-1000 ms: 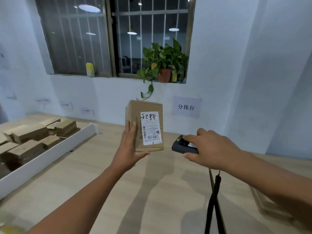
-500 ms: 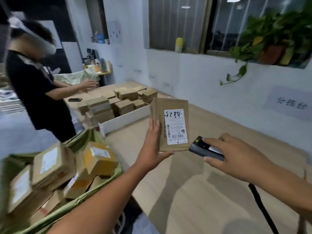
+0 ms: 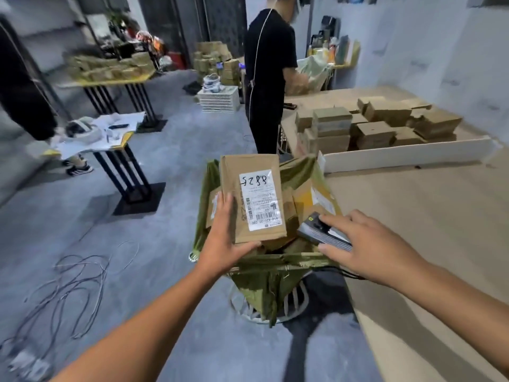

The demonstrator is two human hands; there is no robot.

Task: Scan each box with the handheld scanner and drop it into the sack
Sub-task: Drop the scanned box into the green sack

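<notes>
Brown cardboard box [image 3: 253, 199], white label facing the wearer, is held upright by left hand [image 3: 223, 244]: fingers spread up side face, thumb hooked under bottom edge. Box is positioned above open mouth of olive-green woven sack [image 3: 264, 274], judged ready for release. Dark grey handheld scanner [image 3: 322, 230] is gripped by right hand [image 3: 366, 244], fingers curled over it, kept beside box. Further boxes [image 3: 380, 128] are stacked on pale wooden surface [image 3: 413, 216].

Both forearms reach from the lower corners toward centre frame. The left hand [image 3: 223, 239] clasps the box [image 3: 252, 198]; the right hand [image 3: 370, 244] grips the scanner [image 3: 319, 230].
</notes>
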